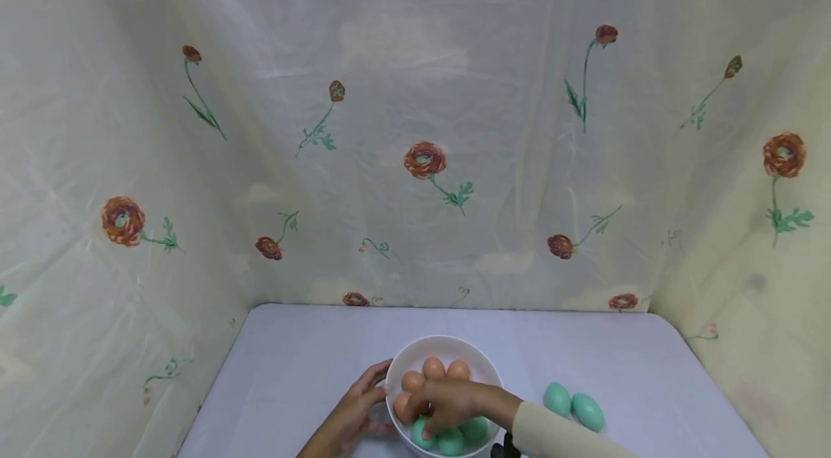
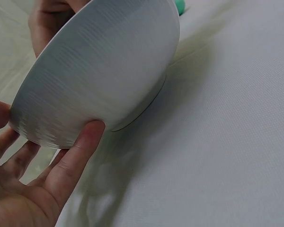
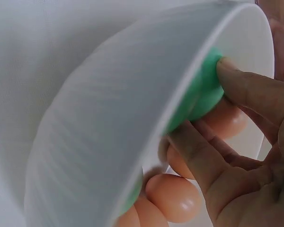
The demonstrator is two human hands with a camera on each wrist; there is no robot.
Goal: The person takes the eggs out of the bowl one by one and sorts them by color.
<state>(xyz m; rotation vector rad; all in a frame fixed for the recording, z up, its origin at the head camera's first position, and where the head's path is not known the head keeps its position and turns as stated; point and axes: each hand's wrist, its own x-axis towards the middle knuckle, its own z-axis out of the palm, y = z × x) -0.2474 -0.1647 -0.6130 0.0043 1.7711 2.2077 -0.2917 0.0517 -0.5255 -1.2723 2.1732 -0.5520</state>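
A white bowl holds several brown eggs at its far and left sides and green eggs at its near side. My left hand grips the bowl's left side; the left wrist view shows its thumb on the outer wall and other fingers by the rim. Reaching in over the right side, my right hand pinches a green egg between thumb and fingers. That egg is inside the bowl, among the others, and the near wall hides part of it in the right wrist view.
Two more green eggs, one nearer the bowl and one further right, lie on the white table. Pale flowered sheets rise behind the table and along both sides. A small black object sits under the right sleeve.
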